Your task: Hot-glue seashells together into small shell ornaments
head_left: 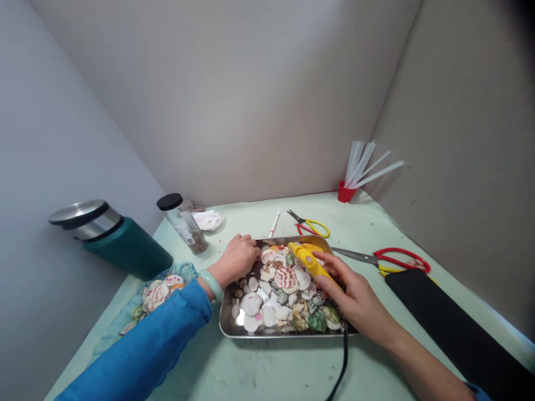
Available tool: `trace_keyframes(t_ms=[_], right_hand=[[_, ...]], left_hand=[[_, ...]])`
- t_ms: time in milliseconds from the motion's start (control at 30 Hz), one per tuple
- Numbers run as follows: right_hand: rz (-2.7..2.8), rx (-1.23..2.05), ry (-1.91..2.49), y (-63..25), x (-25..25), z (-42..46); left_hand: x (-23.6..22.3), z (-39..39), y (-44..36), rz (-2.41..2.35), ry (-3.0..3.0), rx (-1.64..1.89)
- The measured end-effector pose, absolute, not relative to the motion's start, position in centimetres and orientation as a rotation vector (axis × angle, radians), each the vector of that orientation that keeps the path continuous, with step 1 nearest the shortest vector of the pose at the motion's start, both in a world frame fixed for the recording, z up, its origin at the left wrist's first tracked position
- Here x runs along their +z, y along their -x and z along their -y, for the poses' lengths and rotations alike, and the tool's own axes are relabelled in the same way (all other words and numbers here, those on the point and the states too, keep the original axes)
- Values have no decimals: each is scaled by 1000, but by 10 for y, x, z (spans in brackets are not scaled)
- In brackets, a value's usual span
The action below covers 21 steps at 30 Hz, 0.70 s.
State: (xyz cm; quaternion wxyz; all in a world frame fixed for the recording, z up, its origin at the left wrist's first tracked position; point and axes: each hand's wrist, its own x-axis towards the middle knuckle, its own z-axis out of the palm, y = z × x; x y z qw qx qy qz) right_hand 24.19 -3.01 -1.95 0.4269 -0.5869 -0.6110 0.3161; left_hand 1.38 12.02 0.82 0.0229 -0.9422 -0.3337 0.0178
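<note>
The right hand [354, 289] grips a yellow hot-glue gun [308, 260], seashells [286, 280] below it; the left hand [237, 258] curls, its hold unclear.

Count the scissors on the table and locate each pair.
2: one pair of scissors beyond the metal tray, the larger pair right of the tray, by the flat black object. More could be hidden.

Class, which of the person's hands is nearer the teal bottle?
Left. The left hand is right of the teal bottle; the right hand, holding a yellow tool, is farther right.
</note>
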Motion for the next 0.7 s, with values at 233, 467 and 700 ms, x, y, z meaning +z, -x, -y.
trace_keyframes(t_ms=[233, 467, 700], right_hand=[[1462, 817, 1433, -241, -25, 28], [1178, 1084, 1233, -245, -19, 26], [944, 1326, 899, -244, -9, 34]], left_hand=[[16, -118, -10, 1235, 2964, -130], [45, -92, -5, 1664, 3062, -568], [55, -51, -8, 2289, 3238, -1559]])
